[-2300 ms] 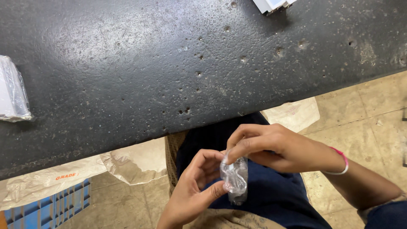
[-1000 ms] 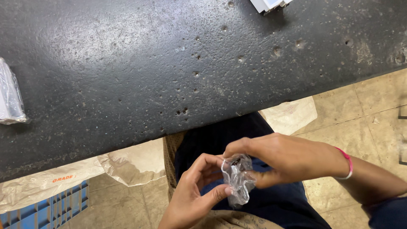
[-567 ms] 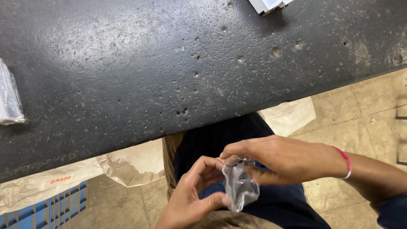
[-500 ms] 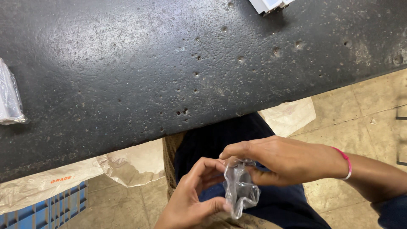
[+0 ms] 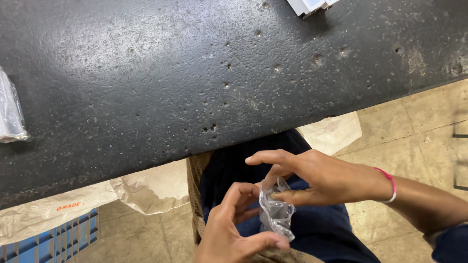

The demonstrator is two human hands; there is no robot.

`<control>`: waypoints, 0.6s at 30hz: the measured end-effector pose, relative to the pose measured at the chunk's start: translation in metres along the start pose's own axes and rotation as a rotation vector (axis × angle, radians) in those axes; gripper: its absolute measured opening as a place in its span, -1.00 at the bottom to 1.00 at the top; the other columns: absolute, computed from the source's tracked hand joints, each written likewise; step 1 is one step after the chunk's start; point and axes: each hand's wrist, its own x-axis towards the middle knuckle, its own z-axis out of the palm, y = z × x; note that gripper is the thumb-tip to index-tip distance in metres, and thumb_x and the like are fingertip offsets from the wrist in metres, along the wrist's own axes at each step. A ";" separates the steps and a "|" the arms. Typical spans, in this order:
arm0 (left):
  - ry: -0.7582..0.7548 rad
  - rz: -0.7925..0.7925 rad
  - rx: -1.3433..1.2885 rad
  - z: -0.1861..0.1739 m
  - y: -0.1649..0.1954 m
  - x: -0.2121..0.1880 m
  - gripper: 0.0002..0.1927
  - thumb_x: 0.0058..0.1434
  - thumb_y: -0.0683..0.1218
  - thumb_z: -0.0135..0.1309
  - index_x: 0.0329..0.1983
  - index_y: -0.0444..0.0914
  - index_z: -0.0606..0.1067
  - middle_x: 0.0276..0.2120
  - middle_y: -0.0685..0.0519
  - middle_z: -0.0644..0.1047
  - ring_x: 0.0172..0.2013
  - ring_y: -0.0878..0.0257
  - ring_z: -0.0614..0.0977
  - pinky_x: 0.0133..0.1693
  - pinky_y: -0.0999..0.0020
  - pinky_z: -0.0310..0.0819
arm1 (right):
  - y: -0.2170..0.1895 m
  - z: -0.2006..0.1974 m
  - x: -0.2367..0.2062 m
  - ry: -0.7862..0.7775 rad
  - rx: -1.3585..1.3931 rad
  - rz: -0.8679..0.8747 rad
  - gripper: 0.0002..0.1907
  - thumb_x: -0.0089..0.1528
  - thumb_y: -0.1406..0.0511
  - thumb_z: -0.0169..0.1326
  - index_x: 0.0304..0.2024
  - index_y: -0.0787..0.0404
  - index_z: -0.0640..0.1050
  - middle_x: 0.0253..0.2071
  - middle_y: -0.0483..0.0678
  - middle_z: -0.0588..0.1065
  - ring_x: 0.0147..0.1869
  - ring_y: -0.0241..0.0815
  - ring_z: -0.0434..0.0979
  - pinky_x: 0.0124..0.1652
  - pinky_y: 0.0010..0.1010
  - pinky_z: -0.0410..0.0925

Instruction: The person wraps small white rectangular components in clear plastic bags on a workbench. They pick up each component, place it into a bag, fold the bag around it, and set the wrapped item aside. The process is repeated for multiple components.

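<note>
Below the table edge, over my lap, both hands hold a small clear plastic bag [image 5: 276,214]. My left hand [image 5: 233,229] grips its lower part between thumb and fingers. My right hand [image 5: 317,175], with a pink band at the wrist, pinches the bag's top edge, its index finger stretched out to the left. The bag is crumpled and see-through; I cannot tell whether anything is inside.
A dark speckled stone table [image 5: 204,78] fills the upper view. A clear plastic packet [image 5: 10,114] lies at its left edge and a white object [image 5: 312,6] at the top. Under the table are beige sacks [image 5: 146,187], a blue crate [image 5: 53,241] and tiled floor.
The bag has shifted slightly lower between my hands. My right hand's fingers have spread, the index finger now extended, while the left thumb closed over the bag's bottom.
</note>
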 end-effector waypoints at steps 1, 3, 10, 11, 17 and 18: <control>0.021 0.013 0.062 0.002 0.002 -0.001 -0.23 -0.18 -0.01 0.54 0.08 -0.29 0.44 0.05 -0.08 0.60 0.11 0.14 0.72 0.12 0.21 0.53 | 0.000 0.001 0.000 0.005 0.005 0.003 -0.14 0.19 0.33 0.23 0.45 0.09 0.11 0.00 -0.05 0.69 0.09 -0.10 0.74 0.06 -0.28 0.51; 0.225 0.254 0.269 0.010 0.005 -0.003 -0.39 -0.11 -0.02 0.52 -0.03 -0.30 0.52 0.05 -0.10 0.55 0.02 0.16 0.71 -0.08 0.32 0.60 | 0.000 0.002 0.000 0.028 0.047 0.049 -0.13 0.18 0.32 0.26 0.44 0.09 0.11 -0.04 -0.04 0.69 0.05 -0.12 0.71 0.07 -0.28 0.51; 0.437 0.227 0.244 0.017 0.002 0.001 -0.81 -0.02 -0.19 0.39 -0.38 -0.30 0.61 -0.31 0.08 0.58 -0.34 0.35 0.68 -0.37 0.54 0.57 | 0.006 0.011 0.000 0.125 0.158 0.100 -0.17 0.13 0.35 0.27 0.37 0.08 0.17 -0.16 -0.04 0.69 -0.04 -0.19 0.79 0.05 -0.34 0.56; 0.423 0.216 0.199 0.016 0.001 0.002 -0.82 -0.01 -0.21 0.38 -0.37 -0.30 0.61 -0.31 0.08 0.57 -0.35 0.36 0.66 -0.37 0.55 0.57 | 0.008 0.011 -0.001 0.148 0.165 0.070 -0.20 0.12 0.36 0.29 0.33 0.11 0.19 -0.16 -0.03 0.66 -0.04 -0.18 0.76 0.05 -0.32 0.54; 0.566 0.125 0.346 0.014 0.004 0.005 -0.81 -0.03 -0.23 0.43 -0.33 -0.26 0.69 -0.44 0.09 0.58 -0.48 0.34 0.59 -0.46 0.48 0.45 | 0.015 0.015 -0.001 0.214 0.190 0.059 -0.39 0.12 0.36 0.36 0.08 0.20 0.28 -0.26 -0.04 0.57 -0.14 -0.23 0.70 -0.03 -0.37 0.59; 0.584 0.078 0.308 0.015 0.006 0.004 -0.82 -0.05 -0.23 0.39 -0.35 -0.26 0.66 -0.46 0.09 0.60 -0.49 0.36 0.64 -0.46 0.48 0.49 | 0.015 0.016 -0.001 0.224 0.192 0.085 -0.41 0.11 0.35 0.35 0.05 0.20 0.28 -0.27 -0.05 0.58 -0.15 -0.24 0.71 -0.05 -0.38 0.60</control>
